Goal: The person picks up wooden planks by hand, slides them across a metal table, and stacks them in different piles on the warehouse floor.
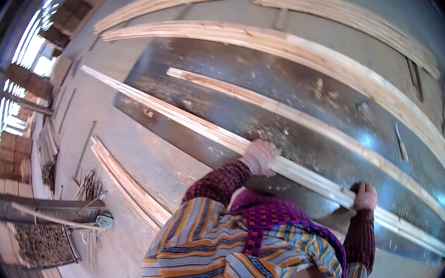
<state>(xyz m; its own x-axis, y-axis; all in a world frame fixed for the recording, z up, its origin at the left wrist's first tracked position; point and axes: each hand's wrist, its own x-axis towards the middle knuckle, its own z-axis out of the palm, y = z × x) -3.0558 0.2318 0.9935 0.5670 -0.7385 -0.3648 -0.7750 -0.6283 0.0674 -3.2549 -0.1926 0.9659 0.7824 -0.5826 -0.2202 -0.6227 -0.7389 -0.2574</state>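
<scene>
Pale wood strips (291,172) lie bundled under my left hand (259,157) and right hand (365,196), both clamped on them above the metal sheet (261,97); I judge shifting them comes next, needing an even lift.

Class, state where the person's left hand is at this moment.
In the head view, the left hand sits at lower centre, on the long wooden strip lying across the dark metal sheet.
</scene>
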